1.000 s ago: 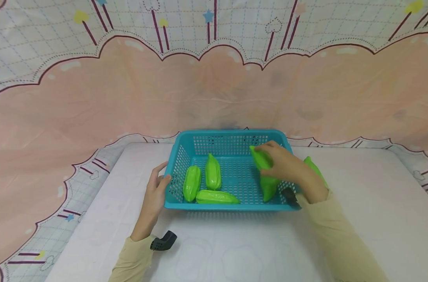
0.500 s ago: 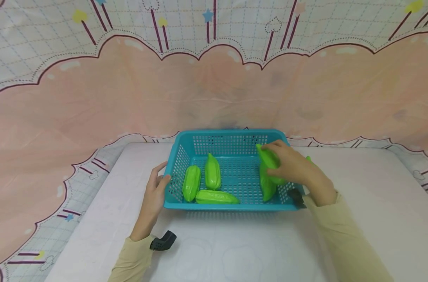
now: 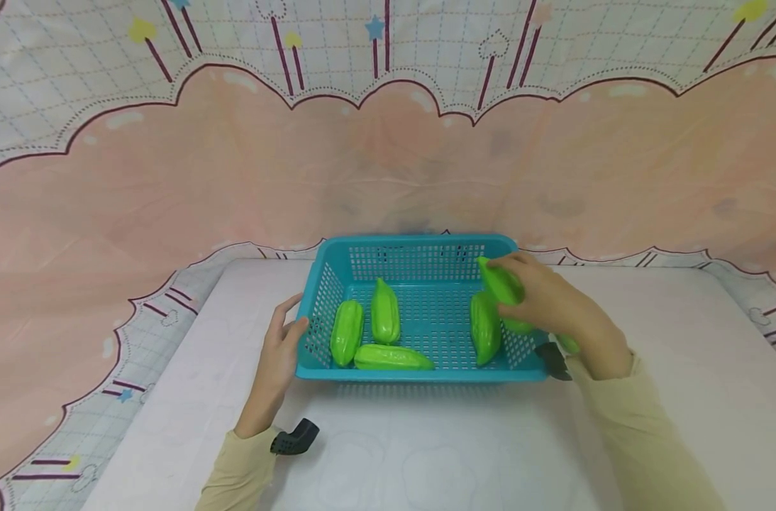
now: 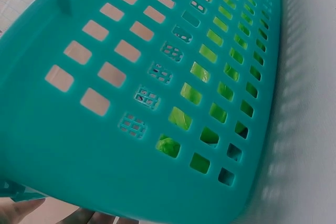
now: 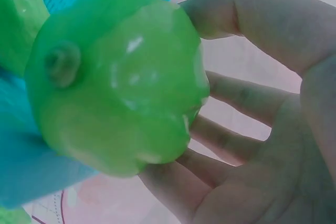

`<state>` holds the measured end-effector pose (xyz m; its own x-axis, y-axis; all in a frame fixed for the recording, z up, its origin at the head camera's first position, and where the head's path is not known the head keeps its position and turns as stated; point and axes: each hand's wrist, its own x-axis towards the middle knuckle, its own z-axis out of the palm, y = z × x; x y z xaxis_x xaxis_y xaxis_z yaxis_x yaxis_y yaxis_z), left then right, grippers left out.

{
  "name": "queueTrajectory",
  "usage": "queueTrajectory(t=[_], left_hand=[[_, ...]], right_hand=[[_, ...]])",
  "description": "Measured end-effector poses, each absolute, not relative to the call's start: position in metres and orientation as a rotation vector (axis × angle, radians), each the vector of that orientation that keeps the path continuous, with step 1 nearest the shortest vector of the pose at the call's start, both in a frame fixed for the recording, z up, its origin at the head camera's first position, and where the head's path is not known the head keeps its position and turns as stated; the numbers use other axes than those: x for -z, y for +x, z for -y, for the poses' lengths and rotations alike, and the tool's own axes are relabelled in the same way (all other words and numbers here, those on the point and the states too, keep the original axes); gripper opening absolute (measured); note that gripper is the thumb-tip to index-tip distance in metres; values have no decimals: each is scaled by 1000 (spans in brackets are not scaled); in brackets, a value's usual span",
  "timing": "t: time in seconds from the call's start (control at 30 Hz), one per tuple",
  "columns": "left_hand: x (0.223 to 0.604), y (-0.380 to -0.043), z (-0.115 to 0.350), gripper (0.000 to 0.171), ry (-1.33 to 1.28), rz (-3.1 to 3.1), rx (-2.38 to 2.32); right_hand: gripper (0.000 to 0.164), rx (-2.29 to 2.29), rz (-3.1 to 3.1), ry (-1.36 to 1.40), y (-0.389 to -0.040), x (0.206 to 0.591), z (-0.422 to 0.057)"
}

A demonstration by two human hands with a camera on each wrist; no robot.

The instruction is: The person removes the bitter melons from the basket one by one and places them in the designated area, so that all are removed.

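Head view: gripping a ribbed green fruit (image 3: 504,285) between the thumb and fingers of the right hand (image 3: 546,294), at a tilt above the right end of a blue basket (image 3: 388,375). Holding that basket's left rim with the thumb and fingers of the left hand (image 3: 281,355). Showing also three more green fruits (image 3: 385,312) at the left on the basket floor, a single green fruit (image 3: 486,330) near its right wall, and another green fruit (image 3: 567,345), partly hidden, outside on the white table (image 3: 388,461).
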<state>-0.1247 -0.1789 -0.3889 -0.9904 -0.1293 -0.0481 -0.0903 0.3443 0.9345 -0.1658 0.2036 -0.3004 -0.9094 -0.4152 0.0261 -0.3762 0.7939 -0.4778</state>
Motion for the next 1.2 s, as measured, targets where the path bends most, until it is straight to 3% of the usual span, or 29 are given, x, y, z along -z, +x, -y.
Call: queueTrajectory(t=[1.2], left_hand=[[389,-125,180,48,205,2555,1763]], right_hand=[[67,855,-2904,-570,-163,296,-245]])
